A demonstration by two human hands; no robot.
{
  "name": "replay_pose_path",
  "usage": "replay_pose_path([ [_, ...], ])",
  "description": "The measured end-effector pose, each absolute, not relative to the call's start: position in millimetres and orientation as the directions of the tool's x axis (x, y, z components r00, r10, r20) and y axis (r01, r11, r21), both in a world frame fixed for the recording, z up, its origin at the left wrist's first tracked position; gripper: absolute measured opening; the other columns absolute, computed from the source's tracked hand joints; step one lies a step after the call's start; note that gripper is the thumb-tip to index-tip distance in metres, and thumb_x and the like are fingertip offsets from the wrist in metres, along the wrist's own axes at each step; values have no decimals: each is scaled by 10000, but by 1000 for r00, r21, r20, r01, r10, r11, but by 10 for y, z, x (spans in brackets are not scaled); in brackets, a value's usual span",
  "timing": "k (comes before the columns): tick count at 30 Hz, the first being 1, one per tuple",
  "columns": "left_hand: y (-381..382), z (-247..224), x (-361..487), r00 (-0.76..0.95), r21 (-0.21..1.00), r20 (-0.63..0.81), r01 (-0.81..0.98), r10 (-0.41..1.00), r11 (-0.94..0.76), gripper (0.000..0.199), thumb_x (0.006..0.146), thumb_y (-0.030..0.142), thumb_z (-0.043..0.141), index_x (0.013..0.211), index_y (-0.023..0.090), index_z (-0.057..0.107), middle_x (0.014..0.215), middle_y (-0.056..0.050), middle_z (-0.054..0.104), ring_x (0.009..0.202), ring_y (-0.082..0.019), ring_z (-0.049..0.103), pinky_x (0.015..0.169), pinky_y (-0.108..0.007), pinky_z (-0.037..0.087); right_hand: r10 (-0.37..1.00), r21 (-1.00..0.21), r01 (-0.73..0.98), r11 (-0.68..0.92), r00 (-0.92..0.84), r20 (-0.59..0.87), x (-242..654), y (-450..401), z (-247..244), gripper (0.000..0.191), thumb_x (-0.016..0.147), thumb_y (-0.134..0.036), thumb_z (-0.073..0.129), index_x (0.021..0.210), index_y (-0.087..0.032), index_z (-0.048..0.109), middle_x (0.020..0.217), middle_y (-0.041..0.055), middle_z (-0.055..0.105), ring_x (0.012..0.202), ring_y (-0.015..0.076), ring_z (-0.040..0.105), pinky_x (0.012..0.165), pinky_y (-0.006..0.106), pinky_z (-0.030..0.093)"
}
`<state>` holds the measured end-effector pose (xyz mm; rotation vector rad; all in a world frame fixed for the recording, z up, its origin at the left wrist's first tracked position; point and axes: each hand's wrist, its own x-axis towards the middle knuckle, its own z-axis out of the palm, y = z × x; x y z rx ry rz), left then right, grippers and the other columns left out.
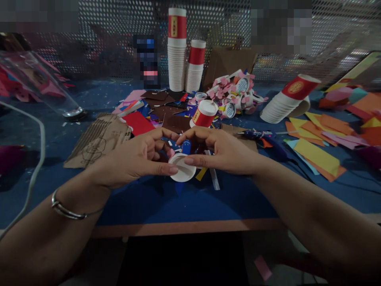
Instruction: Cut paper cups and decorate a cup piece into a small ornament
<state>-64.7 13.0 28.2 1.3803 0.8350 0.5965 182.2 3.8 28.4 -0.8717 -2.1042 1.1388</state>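
Both of my hands meet over the front middle of the table around a round white paper cup bottom (185, 174), its flat face toward me. My left hand (139, 157) pinches its left side, thumb on the face. From the right, my right hand (222, 150) holds it with the thumb across its upper edge. A bit of pink paper (170, 153) shows by my left fingertips, and a blue strip (186, 147) stands just behind the disc. Whether these two are fixed to it, I cannot tell. Just beyond my fingers stands a red and white paper cup (204, 113).
Stacked paper cups (176, 59) stand at the back, with a leaning stack (282, 101) on the right. Cut cup pieces with pink paper (235, 93) form a pile. A glue gun (268, 141), coloured paper (317, 157), cardboard (98, 139) and a clear container (44, 83) lie around.
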Motion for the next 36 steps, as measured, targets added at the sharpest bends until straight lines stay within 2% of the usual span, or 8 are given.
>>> replay_pose_path([
  [3, 127, 308, -653, 570, 988, -149, 108, 808, 107, 654, 641, 196, 965, 1224, 288, 686, 964, -19, 719, 761, -187, 723, 665, -264, 587, 761, -918, 186, 350, -628, 163, 1804, 38, 290, 401, 926, -400, 801, 1214, -178, 631, 908, -7, 679, 789, 131, 623, 685, 251, 492],
  [8, 127, 305, -666, 558, 991, -120, 113, 821, 68, 667, 636, 212, 981, 1225, 299, 679, 927, 8, 715, 732, -152, 702, 659, -227, 584, 754, -940, 138, 312, -638, 157, 1784, 29, 295, 320, 896, -381, 820, 1072, -188, 635, 869, -23, 650, 763, 128, 607, 672, 250, 482],
  [11, 129, 278, -675, 582, 988, -125, 147, 803, 47, 583, 682, 260, 968, 1193, 285, 688, 905, -1, 741, 759, -162, 717, 696, -234, 585, 767, -948, 165, 273, -632, 111, 1792, 28, 284, 299, 896, -397, 818, 1034, -199, 641, 806, -33, 648, 722, 130, 613, 634, 247, 479],
  [15, 124, 281, -683, 577, 976, -112, 216, 809, -19, 466, 747, 338, 916, 1159, 258, 714, 818, -28, 773, 703, -206, 744, 605, -245, 554, 764, -947, 226, 229, -644, 31, 1795, 15, 268, 298, 904, -416, 805, 1055, -210, 652, 811, -28, 671, 705, 130, 641, 611, 243, 508],
  [22, 129, 305, -694, 627, 948, -197, 317, 753, -16, 580, 746, 307, 909, 1281, 253, 691, 745, -33, 781, 569, -216, 743, 476, -234, 484, 748, -909, 324, 262, -664, -20, 1789, 17, 223, 260, 914, -387, 781, 1027, -198, 642, 825, -15, 692, 686, 142, 682, 616, 263, 524],
  [26, 144, 277, -700, 663, 932, -220, 359, 715, -46, 509, 793, 319, 877, 1248, 252, 659, 768, -24, 784, 610, -228, 784, 500, -236, 532, 757, -873, 381, 303, -653, -23, 1793, 29, 232, 251, 913, -370, 790, 1045, -186, 684, 890, 17, 739, 720, 152, 712, 639, 268, 534],
  [31, 145, 261, -719, 645, 895, -273, 442, 714, -57, 493, 811, 359, 855, 1234, 261, 623, 794, 3, 781, 598, -219, 789, 515, -236, 564, 776, -872, 405, 275, -629, -47, 1802, 33, 232, 224, 917, -326, 784, 1062, -185, 689, 868, 15, 747, 707, 155, 720, 615, 265, 545],
  [36, 143, 301, -741, 622, 823, -251, 540, 742, -175, 450, 814, 405, 845, 1202, 257, 673, 658, 22, 744, 432, -190, 672, 418, -252, 417, 808, -894, 381, 234, -588, -39, 1836, 50, 236, 235, 921, -352, 778, 1070, -193, 690, 877, 19, 755, 706, 153, 717, 623, 277, 558],
])
